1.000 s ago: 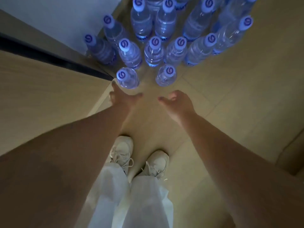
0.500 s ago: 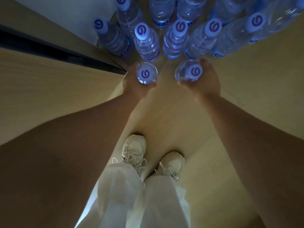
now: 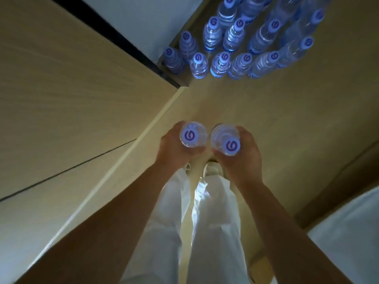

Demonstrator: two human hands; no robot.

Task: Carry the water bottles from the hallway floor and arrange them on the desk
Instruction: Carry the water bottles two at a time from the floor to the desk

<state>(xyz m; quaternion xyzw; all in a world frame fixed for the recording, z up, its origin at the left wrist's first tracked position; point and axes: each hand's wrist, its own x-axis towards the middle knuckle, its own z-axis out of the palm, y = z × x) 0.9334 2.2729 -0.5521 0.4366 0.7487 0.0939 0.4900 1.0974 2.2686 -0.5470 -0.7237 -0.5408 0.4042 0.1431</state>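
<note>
Left hand (image 3: 174, 148) grips one bottle (image 3: 193, 134), right hand (image 3: 242, 156) grips another bottle (image 3: 225, 141), caps up, above white trousers (image 3: 205, 222). More bottles (image 3: 231, 46) stand on the floor (image 3: 287, 119) ahead.

shoes (image 3: 213, 170): mostly hidden behind the hands and white trousers
far bottles (image 3: 252, 5): cut off by the top edge
held bottles (image 3: 193, 136): bodies hidden under their caps

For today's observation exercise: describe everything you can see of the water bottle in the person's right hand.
The water bottle is clear plastic and looks filled with water. Its pale cap bears a purple swirl logo. Seen from above, it is roughly upright, the cap leaning slightly toward the camera. The right hand grips its body; it is raised off the floor, beside the bottle in the other hand.
</note>
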